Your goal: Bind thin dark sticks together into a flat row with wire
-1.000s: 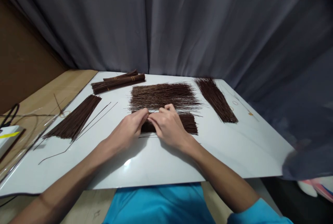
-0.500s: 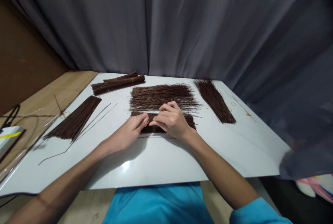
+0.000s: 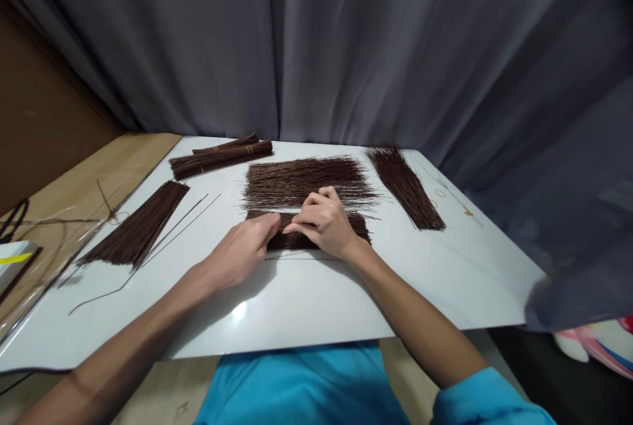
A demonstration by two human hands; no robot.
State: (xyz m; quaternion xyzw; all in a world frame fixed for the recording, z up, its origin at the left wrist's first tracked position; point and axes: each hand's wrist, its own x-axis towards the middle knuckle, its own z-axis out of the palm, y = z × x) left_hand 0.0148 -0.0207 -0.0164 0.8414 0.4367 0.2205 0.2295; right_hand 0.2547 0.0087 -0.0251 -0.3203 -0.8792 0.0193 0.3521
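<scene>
Head view, one entry per item. Left hand [image 3: 242, 250]: fingers curled, tips resting on the near flat batch of thin dark brown sticks [image 3: 359, 227]; whether it pinches any stick cannot be told. Right hand [image 3: 324, 222]: palm down over the same batch, fingers half bent, tips meeting the left hand's. Batch lies mid-board on the glossy white tabletop [image 3: 306, 306]. Just beyond: loose spread layer of brown sticks [image 3: 301, 178]. Far left: tied stick bundles [image 3: 220, 156]. Left: slanted pile [image 3: 141, 227]. Right: slanted pile [image 3: 405, 184].
</scene>
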